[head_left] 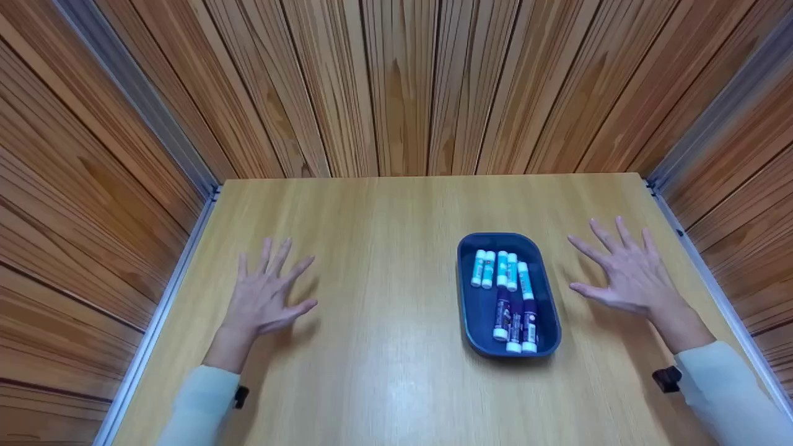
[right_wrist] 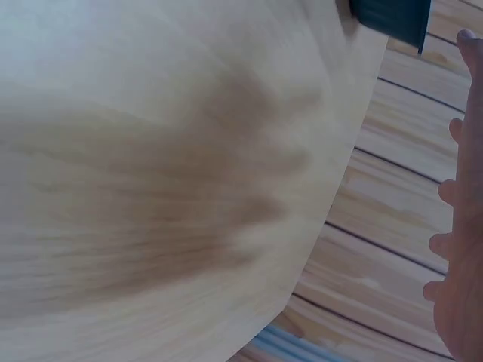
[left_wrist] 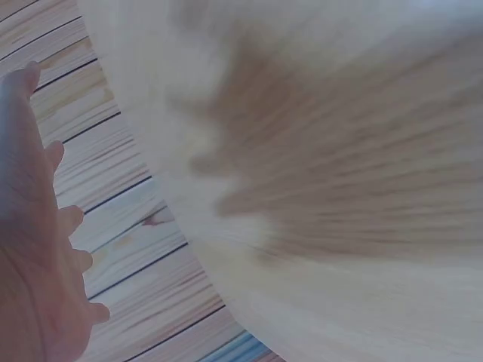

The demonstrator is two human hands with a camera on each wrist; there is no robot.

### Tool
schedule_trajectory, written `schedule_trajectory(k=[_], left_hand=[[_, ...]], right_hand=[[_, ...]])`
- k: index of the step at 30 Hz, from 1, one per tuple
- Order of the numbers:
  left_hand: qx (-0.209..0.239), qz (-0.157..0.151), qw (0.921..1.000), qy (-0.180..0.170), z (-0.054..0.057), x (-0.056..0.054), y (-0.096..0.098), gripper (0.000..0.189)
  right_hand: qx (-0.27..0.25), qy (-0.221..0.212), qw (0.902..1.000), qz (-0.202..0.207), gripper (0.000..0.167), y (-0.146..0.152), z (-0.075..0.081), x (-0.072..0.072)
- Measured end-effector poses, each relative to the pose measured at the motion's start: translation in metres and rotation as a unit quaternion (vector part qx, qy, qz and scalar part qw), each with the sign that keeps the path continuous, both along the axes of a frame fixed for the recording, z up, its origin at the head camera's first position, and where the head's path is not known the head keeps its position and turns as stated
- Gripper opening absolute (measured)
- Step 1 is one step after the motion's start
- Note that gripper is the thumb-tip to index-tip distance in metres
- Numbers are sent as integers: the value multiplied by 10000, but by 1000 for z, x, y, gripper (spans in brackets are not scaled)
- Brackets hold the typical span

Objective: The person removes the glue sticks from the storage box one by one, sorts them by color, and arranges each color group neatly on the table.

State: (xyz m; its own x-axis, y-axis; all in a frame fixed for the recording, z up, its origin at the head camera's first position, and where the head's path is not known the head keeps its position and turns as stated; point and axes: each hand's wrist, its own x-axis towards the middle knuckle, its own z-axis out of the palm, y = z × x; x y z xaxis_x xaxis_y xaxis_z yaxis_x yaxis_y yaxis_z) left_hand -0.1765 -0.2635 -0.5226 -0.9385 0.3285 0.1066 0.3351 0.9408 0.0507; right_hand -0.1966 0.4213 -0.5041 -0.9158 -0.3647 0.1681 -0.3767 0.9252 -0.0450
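At left over the wood-grain table [head_left: 384, 297], the left hand [head_left: 263, 300] spreads wide, holding nothing; right of centre, 5 turquoise tubes [head_left: 502, 267] and 3 purple tubes [head_left: 515, 325] lie in a rounded dark-blue tray [head_left: 480, 322]; farther right, the right hand [head_left: 633, 277] splays empty.

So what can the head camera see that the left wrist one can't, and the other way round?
Only the head view shows the tray, the tubes in it, the right hand and the sleeves. Only the left wrist view shows the left hand from its palm side. Both show that hand, its shadow, the tabletop and wooden planks.
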Motion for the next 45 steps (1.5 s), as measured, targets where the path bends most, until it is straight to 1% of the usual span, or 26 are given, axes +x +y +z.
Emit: schedule_trajectory(k=[3, 7, 10, 12, 16, 21, 25, 34, 39, 41, 45], left_hand=[[-62, -80, 9999, 34, 3, -4, 6, 87], [14, -195, 9998, -35, 6, -7, 13, 89], [113, -257, 9995, -110, 9, -9, 18, 88], [147, -286, 9994, -148, 10, -9, 21, 88], [212, -311, 9989, -297, 10, -11, 25, 88], [466, -367, 9971, -482, 10, -12, 32, 88], [645, -447, 9954, -553, 13, -14, 37, 87], [878, -563, 9915, -784, 20, -17, 50, 84], [974, -644, 9890, -905, 21, -16, 54, 84], [989, -685, 9884, -932, 22, -15, 56, 83], [1062, -765, 9865, -980, 24, -14, 60, 80]], right_hand=[[-29, 8, 10000, 47, 91, -7, 1, 0], [-289, -126, 9994, 115, 90, -15, 2, -1], [-586, -324, 9975, 214, 89, -19, 1, -4], [-831, -540, 9947, 286, 88, -21, -1, -6], [-1340, -1014, 9852, 343, 85, -22, -6, -10], [-1865, -1561, 9697, 253, 83, -24, -13, -11], [-2126, -1825, 9598, 174, 82, -27, -19, -12], [-2681, -2102, 9402, 80, 80, -31, -36, -15], [-2983, -2160, 9295, 212, 74, -30, -45, -18], [-3033, -2169, 9274, 286, 72, -30, -49, -19], [-3058, -2166, 9264, 369, 69, -32, -52, -21]])
